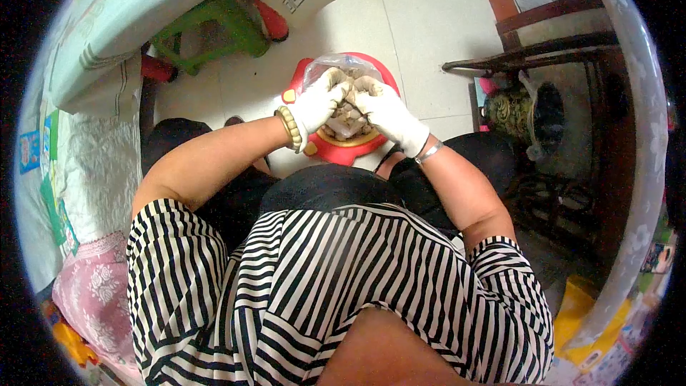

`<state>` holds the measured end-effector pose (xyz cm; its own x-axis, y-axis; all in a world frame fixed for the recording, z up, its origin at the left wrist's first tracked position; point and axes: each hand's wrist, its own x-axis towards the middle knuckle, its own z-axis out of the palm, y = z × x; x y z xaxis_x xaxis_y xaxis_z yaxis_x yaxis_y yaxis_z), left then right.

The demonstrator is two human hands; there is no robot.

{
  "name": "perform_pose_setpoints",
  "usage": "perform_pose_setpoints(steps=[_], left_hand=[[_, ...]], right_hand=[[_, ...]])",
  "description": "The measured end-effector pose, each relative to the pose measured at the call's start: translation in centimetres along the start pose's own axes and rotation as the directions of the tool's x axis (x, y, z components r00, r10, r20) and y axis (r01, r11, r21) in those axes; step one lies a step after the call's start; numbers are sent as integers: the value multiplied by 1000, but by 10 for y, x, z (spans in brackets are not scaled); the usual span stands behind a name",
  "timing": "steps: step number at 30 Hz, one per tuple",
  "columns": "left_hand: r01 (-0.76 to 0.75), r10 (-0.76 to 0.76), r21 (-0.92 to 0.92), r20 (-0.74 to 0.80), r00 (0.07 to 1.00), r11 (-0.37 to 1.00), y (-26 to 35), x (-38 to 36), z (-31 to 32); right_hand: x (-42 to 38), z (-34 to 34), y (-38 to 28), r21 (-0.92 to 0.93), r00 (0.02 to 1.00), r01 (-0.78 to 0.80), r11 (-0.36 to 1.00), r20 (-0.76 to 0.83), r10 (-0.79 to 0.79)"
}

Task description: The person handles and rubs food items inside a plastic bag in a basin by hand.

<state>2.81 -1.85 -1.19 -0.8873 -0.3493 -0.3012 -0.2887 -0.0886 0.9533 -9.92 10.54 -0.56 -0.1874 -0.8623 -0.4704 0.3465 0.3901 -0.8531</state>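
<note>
A: How far along does it look?

B: Midway, I'd judge. Both gloved hands, left hand (319, 104) and right hand (384, 109), are closed on 1 pale lump (348, 109) held between them, over the red basin (348, 151) that has more pieces in it beside a clear bag (336, 64).

A: And the room?

B: The basin sits on a white tiled floor (421, 28); a green stool (214, 28) behind, a dark wooden chair (550, 36) to the right.

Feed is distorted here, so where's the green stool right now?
In the head view, the green stool stands upper left on the tiled floor, under the table's edge, left of the red basin.
</note>
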Motion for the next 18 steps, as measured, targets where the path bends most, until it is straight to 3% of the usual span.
perform_pose_setpoints(steps=[3, 5, 6, 8, 9, 11, 14, 18], left_hand=[[103, -98, 55, -90, 991, 993, 5, -5, 7], [-49, 61, 59, -222, 973, 997, 1, -7, 10], [-47, 59, 59, -223, 973, 997, 2, -5, 8], [-27, 25, -30, -48, 999, 999, 4, 0, 3], [-29, 28, -30, -47, 999, 999, 6, 4, 2], [170, -147, -501, 85, 985, 849, 6, 9, 1], [289, -253, -603, 146, 956, 744, 5, 11, -3], [288, -269, -605, 124, 955, 743, -23, 23, -7]], right_hand=[[-2, 6, -2, 10, 998, 45, 999, -32, -45], [-5, 11, 3, 69, 996, 91, 993, -25, -90], [-5, 12, 6, 128, 991, 135, 983, -18, -134], [-1, 9, 12, 105, 993, 113, 988, -34, -110], [1, 7, 9, 77, 995, 95, 992, -50, -91], [2, 5, 7, 56, 994, 100, 993, -48, -98], [1, 6, 0, -28, 994, 97, 995, -47, -98], [-5, 13, -12, -132, 996, 28, 991, -76, -39]])
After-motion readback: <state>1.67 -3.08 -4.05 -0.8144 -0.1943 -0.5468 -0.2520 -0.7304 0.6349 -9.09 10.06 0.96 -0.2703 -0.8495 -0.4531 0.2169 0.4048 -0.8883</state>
